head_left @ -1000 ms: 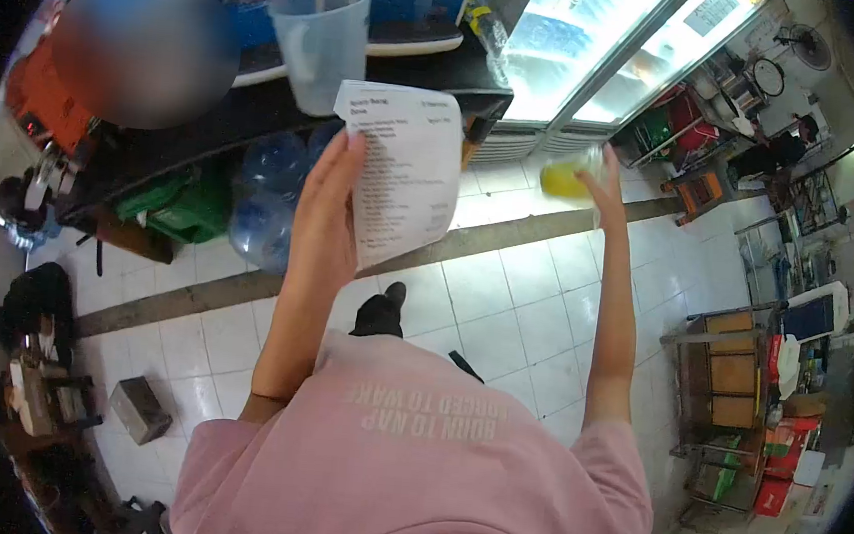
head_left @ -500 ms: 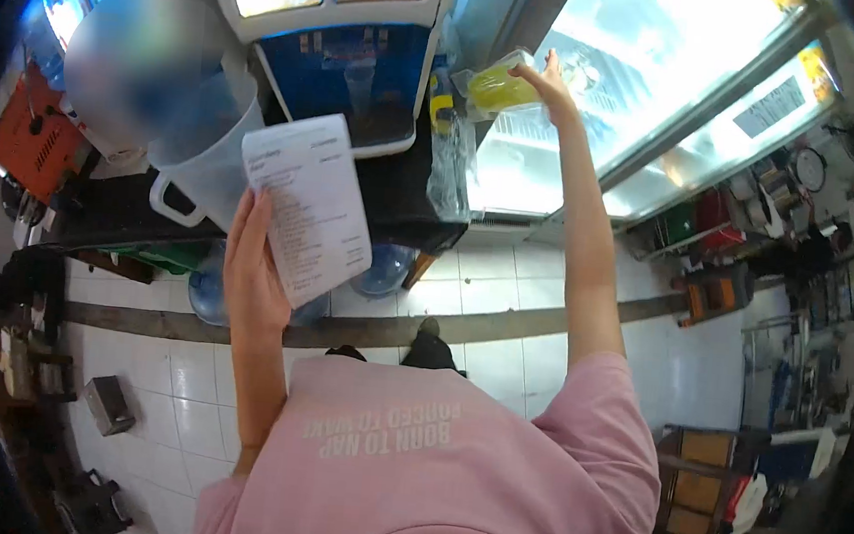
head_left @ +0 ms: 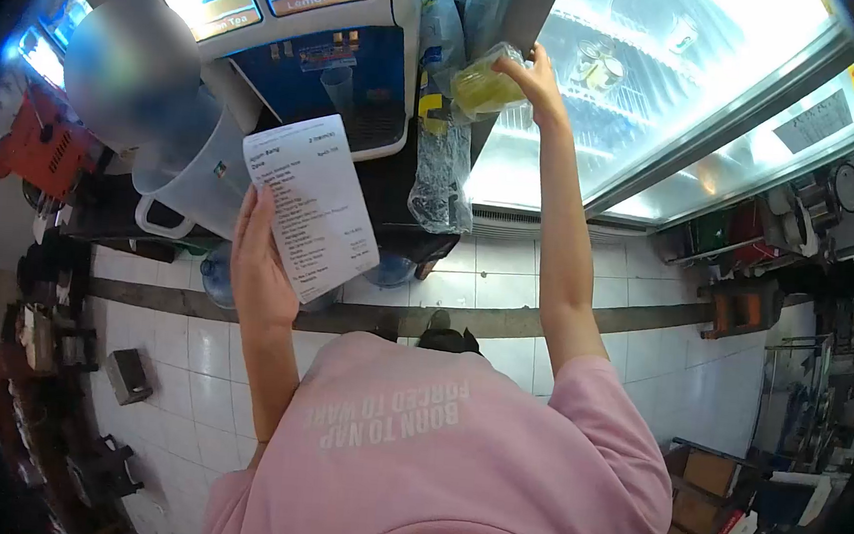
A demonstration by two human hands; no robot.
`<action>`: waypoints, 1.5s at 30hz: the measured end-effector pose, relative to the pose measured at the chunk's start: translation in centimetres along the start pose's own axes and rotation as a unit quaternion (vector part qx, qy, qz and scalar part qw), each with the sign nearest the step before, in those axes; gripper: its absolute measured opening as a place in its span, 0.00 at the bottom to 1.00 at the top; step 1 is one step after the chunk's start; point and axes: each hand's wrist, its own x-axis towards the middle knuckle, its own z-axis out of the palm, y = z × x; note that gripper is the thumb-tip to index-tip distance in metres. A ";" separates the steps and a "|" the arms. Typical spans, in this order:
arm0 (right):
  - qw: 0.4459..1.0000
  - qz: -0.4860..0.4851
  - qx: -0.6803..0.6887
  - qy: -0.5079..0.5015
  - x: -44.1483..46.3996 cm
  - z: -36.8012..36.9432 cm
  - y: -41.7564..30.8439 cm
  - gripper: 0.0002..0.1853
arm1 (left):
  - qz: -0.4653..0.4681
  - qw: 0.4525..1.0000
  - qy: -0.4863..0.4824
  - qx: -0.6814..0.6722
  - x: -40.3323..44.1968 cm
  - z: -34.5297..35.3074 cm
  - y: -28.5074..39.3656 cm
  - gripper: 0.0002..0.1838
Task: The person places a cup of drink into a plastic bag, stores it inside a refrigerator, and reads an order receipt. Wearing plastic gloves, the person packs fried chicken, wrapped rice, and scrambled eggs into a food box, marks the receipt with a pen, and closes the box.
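Note:
My left hand (head_left: pixel 264 269) is closed on a printed paper receipt (head_left: pixel 319 213), held upright with its text facing me. My right arm reaches forward, and its hand (head_left: pixel 539 90) grips a clear plastic package (head_left: pixel 483 89) with yellow-green contents. I cannot make out what those contents are. The package is beside the lit glass-fronted refrigerator (head_left: pixel 651 94), in front of its left edge. Wire shelves inside carry a few small containers, among them a clear one (head_left: pixel 598 68).
Ahead stands a drinks dispenser (head_left: pixel 317 2) labelled Lemon Tea, with a cup (head_left: pixel 338 87) in its bay. A large clear pitcher (head_left: pixel 188 183) is left of the receipt. Crumpled clear plastic (head_left: pixel 441 183) hangs at the counter edge. A grey block (head_left: pixel 127 376) lies on the tiled floor.
My right hand has shifted slightly left with the package, away from the refrigerator shelves. The left hand keeps the receipt in nearly the same place. The view has turned a little.

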 end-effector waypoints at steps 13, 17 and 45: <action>0.977 0.147 -0.124 0.091 -22.3 -5.6 -5.7 0.61 | -0.151 0.949 -0.272 -0.060 5.5 3.7 -0.8 0.15; 0.963 0.224 -0.029 0.148 -25.8 -6.9 -10.7 0.59 | -0.177 0.927 -0.326 -0.060 6.3 5.9 -1.5 0.15; 0.827 0.173 -0.524 0.109 15.8 -3.1 8.6 0.55 | -0.143 0.972 -0.144 -0.121 2.1 3.9 1.6 0.16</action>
